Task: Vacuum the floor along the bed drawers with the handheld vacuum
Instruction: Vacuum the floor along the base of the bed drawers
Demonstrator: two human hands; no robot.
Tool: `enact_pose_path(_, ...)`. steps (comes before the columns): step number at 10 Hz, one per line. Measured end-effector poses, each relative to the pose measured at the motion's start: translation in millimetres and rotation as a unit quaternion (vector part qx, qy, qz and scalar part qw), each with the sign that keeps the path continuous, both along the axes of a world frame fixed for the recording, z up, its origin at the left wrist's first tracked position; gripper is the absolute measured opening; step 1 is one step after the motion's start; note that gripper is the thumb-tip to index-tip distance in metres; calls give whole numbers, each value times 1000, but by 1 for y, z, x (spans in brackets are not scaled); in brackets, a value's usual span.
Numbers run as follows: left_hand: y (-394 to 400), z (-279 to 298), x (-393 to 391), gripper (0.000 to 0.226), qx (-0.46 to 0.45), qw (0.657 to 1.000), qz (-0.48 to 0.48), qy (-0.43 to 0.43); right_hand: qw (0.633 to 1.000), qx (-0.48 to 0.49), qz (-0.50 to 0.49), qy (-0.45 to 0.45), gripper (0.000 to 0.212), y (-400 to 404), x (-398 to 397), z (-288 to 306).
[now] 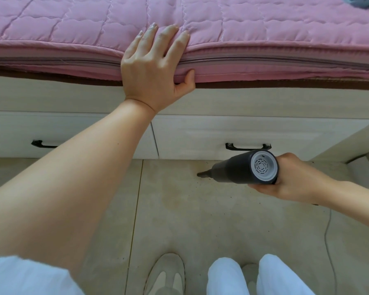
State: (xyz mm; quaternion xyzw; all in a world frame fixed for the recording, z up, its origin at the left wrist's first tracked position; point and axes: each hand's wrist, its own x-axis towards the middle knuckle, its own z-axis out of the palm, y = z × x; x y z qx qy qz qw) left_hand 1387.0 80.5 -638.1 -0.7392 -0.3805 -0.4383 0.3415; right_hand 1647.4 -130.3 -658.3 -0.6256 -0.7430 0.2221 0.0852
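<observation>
- Drawers first: the left pale wood-grain drawer front with a black metal handle (pixel 43 144) is sitting at the far left, and the beige tiled floor (pixel 179 209) in front of it is showing no specks that I can make out; whether it has been vacuumed cannot be told.
- The left hand (pixel 156 67) is resting over the edge of the pink quilted mattress cover (pixel 264 28), fingers lying nearly straight on top and the thumb hooking under the hem; it is bracing the person, not carrying anything.
- The right pale wood-grain drawer front with its black metal handle (pixel 248 147) is standing just behind the working area.
- The dark grey cylindrical handheld vacuum with a pale vented rear cap (pixel 246 168) is hovering low over the floor, close to the base of the right drawer.
- Its long axis is running roughly parallel to the drawer fronts, tilting down; the narrow black nozzle (pixel 203 173) is pointing left and downward at the tile, while the rear cap is facing up towards the camera.
- Small dark crumbs (pixel 262 195) are lying scattered around and to the right of the nozzle, so in my judgement the job is partly along, with this patch and the corner further right still needing passes.
- The right hand (pixel 290 177) is wrapping its fingers round the vacuum's body from the right side, gripping it firmly.
- A thin grey cord (pixel 328 235) is trailing across the floor at the right.
</observation>
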Motion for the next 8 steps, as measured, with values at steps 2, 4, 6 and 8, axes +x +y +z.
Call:
enact_pose_path(2, 0, 0, 0, 53, 1, 1000, 2, 1, 999, 48, 16, -11, 23, 12, -11, -4)
enact_pose_path(4, 1, -1, -1, 54, 1, 1000, 1, 2, 999, 42, 19, -20, 20, 14, -11, -8)
enact_pose_path(6, 1, 0, -1, 54, 5, 1000, 0, 3, 999, 14, 27, 20, 41, -3, -3, -2)
enact_pose_path(8, 1, -1, -1, 54, 7, 1000, 0, 5, 999, 11, 35, 26, 35, -8, 0, -3)
